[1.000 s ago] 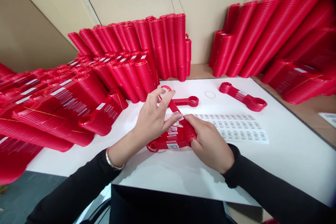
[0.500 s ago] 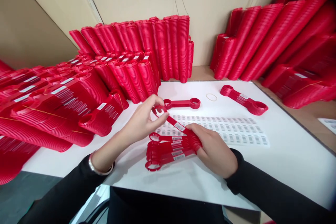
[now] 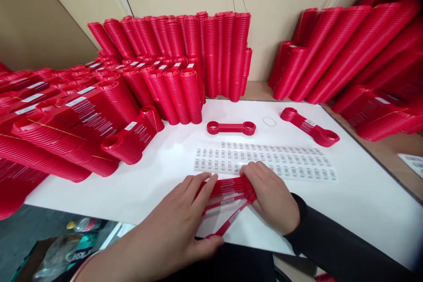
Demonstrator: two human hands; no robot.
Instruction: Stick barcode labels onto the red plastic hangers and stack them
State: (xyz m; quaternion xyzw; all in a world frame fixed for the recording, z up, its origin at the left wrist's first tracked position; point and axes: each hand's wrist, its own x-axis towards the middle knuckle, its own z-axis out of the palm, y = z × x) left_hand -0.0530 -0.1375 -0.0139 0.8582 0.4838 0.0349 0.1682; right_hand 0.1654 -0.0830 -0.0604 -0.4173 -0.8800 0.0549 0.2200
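The bundle of red strips (image 3: 228,187) lay at the near side of the white desk (image 3: 363,194), between the two hands and just below the label sheet (image 3: 264,158). The right hand (image 3: 271,198) was closed around the ringed ends on its side. The left hand (image 3: 175,218) stood wide at the opposite ends, fingers over the upper part of the bundle and thumb well apart, beside the lowest strip (image 3: 226,227). Because that hand covered the far rings, it could not be told how firmly the fingers bore on them.

Handling: the strips appeared to be thin moulded plastic, so each piece was judged light, fairly stiff along its bar and slightly flexible across its face. Smooth faces were likely to slide over one another; two lower strips already fanned away from the main group. The narrow bars were judged the parts most liable to bend.

Grip: the ringed ends offered the best hold, since the thicker rims gave a broad seat for the palm. A hold at both ends was judged best for squaring the pieces. Pressure on the mid-bar was best avoided, as pale labels sat there and could scuff.
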